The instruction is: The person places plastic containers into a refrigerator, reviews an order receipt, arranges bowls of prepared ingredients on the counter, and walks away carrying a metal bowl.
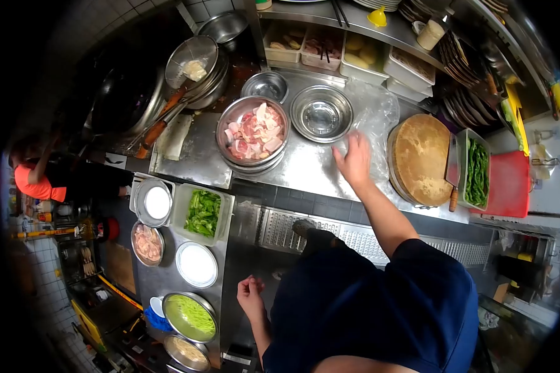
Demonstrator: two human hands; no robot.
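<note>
Nearest the camera, a navy shirt [373, 304] is seen, with both forearms extended from its sleeves. The left hand [251, 292] is held low beside the body with its fingers curled; whether anything is gripped cannot be told. On the side counter [162, 270], a tub of cut green vegetables [202, 213] is placed near the corner closest to the steel counter [311, 168].

Over the steel counter, the right hand [356, 158] is stretched past the near edge, palm down, its fingers loosely spread and its thumb held apart. Whether the surface is touched cannot be told. By its fingertips, a metal bowl [322, 114] is set toward the far edge, with a clear plastic bag [379, 102] laid just right of it. Raw meat [255, 132] is piled in another bowl, to the left. Toward the right end, a round chopping board [420, 155] is placed, with a cleaver [452, 165] beside it and green chillies [477, 173] in a container. Beyond the far edge, food bins [362, 59] are kept below a shelf [379, 28].
</note>
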